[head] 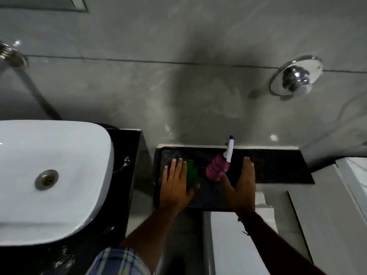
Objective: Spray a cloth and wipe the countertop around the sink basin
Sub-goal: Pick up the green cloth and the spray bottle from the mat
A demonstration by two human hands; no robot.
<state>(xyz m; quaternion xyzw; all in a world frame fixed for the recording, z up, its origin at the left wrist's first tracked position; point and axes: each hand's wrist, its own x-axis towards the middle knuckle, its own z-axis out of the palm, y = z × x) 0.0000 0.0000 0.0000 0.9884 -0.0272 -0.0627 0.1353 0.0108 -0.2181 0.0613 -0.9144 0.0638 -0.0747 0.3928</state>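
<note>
A green cloth [191, 172] lies on a black ledge [278, 165] right of the sink. My left hand [175, 182] rests flat beside and partly over the cloth, fingers spread, thumb along its near edge. A pink spray bottle [216, 168] with a white nozzle [230, 149] stands in the middle of the ledge. My right hand [241, 186] lies flat just right of the bottle, thumb close to its base, fingers apart. The white sink basin [59, 155] sits on a black countertop [125, 155] at the left.
A chrome wall valve [296, 77] is mounted on the grey tiled wall above the ledge. A chrome fitting [10, 54] with a pipe sits above the basin. A white surface [244, 241] lies below the ledge at the right.
</note>
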